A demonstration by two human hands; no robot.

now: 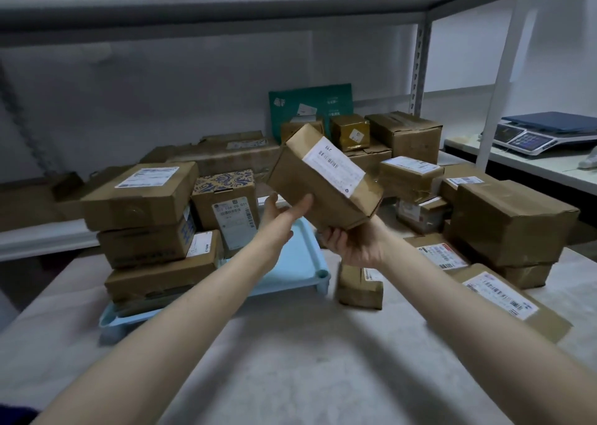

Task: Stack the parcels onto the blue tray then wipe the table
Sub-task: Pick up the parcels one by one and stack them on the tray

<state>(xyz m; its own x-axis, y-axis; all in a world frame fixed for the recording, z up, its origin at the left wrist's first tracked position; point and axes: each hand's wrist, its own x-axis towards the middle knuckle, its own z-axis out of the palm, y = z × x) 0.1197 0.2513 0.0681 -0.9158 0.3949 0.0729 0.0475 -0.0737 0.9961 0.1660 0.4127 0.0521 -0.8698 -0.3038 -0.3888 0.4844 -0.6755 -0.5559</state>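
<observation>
A brown cardboard parcel (323, 182) with a white label is held tilted in the air above the light blue tray (300, 263). My right hand (352, 245) grips its lower near corner from below. My left hand (284, 211) touches its left side with straight fingers. On the tray's left half stands a stack of three brown parcels (145, 227), with a blue-patterned box (226, 204) behind it. The tray's right half is bare.
Several more parcels lie on the table at right (510, 221), a small one (358, 284) sits beside the tray, and a flat one (504, 298) is under my right forearm. A pile and a green mailer (310, 107) fill the back. A scale (533, 135) stands far right.
</observation>
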